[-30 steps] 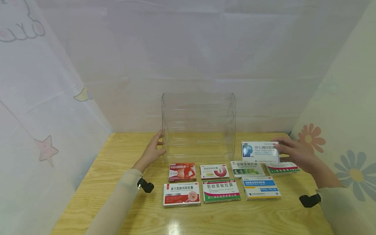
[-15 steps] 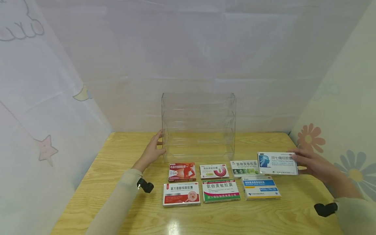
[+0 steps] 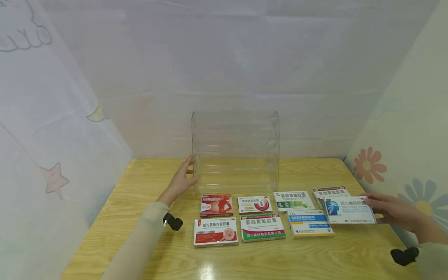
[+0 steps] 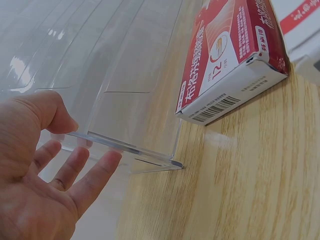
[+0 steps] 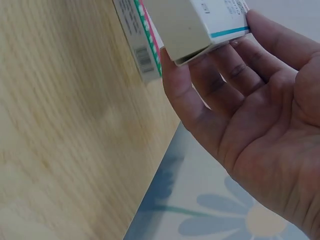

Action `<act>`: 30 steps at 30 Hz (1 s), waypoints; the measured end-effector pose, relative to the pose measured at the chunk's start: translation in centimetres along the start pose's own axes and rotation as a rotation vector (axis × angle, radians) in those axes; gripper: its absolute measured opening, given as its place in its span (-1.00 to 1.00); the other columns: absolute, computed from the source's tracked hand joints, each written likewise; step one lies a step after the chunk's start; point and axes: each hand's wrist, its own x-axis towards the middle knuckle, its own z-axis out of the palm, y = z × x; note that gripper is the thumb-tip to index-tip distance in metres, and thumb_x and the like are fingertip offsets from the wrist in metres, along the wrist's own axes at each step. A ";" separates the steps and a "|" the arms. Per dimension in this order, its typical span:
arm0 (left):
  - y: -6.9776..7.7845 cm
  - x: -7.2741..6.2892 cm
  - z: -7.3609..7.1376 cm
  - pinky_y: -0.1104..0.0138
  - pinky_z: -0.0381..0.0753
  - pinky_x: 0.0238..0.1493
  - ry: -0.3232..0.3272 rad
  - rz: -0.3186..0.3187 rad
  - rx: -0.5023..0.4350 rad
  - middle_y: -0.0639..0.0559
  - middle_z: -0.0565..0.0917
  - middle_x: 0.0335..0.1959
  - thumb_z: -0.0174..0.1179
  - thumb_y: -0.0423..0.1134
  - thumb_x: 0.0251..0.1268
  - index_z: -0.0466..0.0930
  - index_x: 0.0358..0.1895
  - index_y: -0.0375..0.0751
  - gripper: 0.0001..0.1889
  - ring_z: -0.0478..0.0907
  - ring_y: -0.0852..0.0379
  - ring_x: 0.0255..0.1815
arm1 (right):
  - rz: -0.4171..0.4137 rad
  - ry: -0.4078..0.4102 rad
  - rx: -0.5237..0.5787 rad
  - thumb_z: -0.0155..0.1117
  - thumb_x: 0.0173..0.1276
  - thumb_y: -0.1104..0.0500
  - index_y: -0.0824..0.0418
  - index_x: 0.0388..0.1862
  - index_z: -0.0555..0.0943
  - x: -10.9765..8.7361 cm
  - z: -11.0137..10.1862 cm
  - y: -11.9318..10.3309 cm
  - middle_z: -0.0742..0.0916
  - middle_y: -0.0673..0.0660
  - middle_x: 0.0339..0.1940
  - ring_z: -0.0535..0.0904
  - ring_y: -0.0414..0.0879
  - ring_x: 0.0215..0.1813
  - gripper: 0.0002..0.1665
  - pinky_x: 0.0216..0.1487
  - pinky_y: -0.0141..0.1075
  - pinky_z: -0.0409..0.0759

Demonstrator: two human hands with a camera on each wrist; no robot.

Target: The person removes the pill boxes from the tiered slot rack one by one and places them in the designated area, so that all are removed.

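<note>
My right hand (image 3: 393,212) holds a white medicine box (image 3: 350,210) with a blue head picture by its right end, tilted close over the table's right side. In the right wrist view, thumb and fingers grip that white medicine box (image 5: 227,22) at its end. It overlaps the lower part of a green-and-pink medicine box (image 3: 330,192) in the head view. My left hand (image 3: 178,182) pinches the left side edge of a clear tiered acrylic rack (image 3: 192,136). In the left wrist view, the thumb and fingers of the left hand (image 4: 45,170) lie on either side of that clear panel.
In front of the rack lie two rows of medicine boxes, among them a red box (image 3: 216,205), a red-and-white box (image 3: 215,232), a green-and-pink box (image 3: 262,228) and a blue-and-white box (image 3: 310,223). The wooden table (image 3: 140,249) meets cloth-covered walls behind and beside it.
My right hand has carried the white medicine box right and toward me, uncovering the green-and-pink box at the back right. The left hand stays on the rack.
</note>
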 end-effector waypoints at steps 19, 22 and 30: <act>0.1 -0.5 -0.9 0.19 0.64 -0.13 0.012 0.005 0.025 -0.15 0.10 0.60 0.17 -0.46 0.28 -0.19 0.68 0.10 -0.01 0.35 -0.26 0.40 | 0.187 0.151 -0.125 -0.12 0.65 -0.17 0.60 0.55 -0.14 0.5 -0.3 3.3 0.66 0.22 0.17 0.60 0.09 0.17 -0.02 0.05 0.01 0.62; 0.1 -0.5 -0.9 0.20 0.64 -0.15 0.011 0.006 0.028 -0.16 0.10 0.60 0.17 -0.47 0.28 -0.18 0.68 0.08 -0.01 0.35 -0.27 0.39 | 0.198 0.200 -0.217 -0.12 0.62 -0.23 0.59 0.55 -0.07 1.3 0.0 3.4 0.59 0.39 0.24 0.57 0.19 0.19 0.01 0.05 0.04 0.63; 0.3 -0.4 -1.1 0.24 0.62 -0.20 0.003 0.005 0.027 -0.14 0.10 0.60 0.17 -0.45 0.29 -0.18 0.67 0.09 -0.02 0.34 -0.26 0.39 | 0.163 0.247 -0.287 -0.10 0.65 -0.15 0.57 0.51 0.12 1.5 0.8 2.7 0.61 0.40 0.15 0.62 0.07 0.04 -0.14 -0.03 -0.02 0.68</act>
